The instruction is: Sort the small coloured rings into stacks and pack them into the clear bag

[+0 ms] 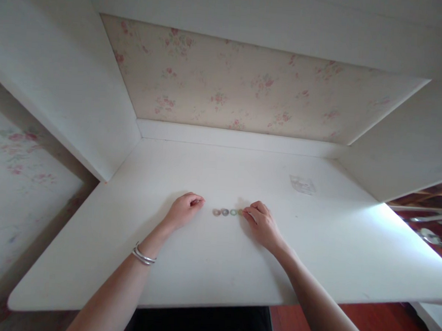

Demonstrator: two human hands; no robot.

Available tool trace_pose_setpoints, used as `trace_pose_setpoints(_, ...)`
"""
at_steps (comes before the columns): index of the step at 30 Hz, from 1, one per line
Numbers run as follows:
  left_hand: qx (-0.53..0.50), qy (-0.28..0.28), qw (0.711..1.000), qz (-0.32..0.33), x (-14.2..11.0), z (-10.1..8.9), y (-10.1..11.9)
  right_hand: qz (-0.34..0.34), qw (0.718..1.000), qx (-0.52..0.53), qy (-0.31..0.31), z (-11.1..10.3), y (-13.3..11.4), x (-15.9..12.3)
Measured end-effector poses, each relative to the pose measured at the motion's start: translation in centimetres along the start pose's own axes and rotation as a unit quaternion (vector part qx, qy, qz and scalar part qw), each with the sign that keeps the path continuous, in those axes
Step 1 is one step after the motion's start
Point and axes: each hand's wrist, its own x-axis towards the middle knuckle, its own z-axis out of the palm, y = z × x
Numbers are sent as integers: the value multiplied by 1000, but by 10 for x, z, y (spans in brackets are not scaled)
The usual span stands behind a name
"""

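Four small rings would be too fine to name by kind; several lie in a short row on the white desk (216, 264). From left to right I see a brownish ring (216, 212), a dark grey ring (225, 212), a pale green ring (234, 212) and a yellowish ring (241, 212). My right hand (260, 221) pinches the yellowish one at the row's right end, its fingertips partly covering it. Left of the row, apart from it, my left hand (183, 210) is closed with thumb and forefinger together; whatever they hold is too small to make out.
A clear, crumpled-looking plastic piece (302, 185) lies on the desk at the back right. White panels rise at both sides, and flowered wallpaper (225, 86) covers the back. The desk's front edge runs close to my body.
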Motion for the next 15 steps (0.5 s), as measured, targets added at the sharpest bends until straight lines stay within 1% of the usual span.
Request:
trace_pose_setpoints(3,4,2,1000,0,0,0,-1,-3,1000,-5,-11,3,1,1)
trace_pose_setpoints(5,7,1,1000,2,0,0,-1,-2,1000,10,-4,2,0,1)
trace_pose_setpoints(8,6,0,1000,3,1,-1,-1,13,997,57,44,-6,-1,1)
trace_pose_setpoints(10,5,1,1000,3,1,-1,0,35,994,68,81,-16,4,4)
trace_pose_setpoints(12,4,0,1000,2,0,-1,0,65,991,46,104,-28,17,9)
trace_pose_setpoints(15,-2,-4,1000,3,0,-1,0,125,983,-8,131,-50,54,24)
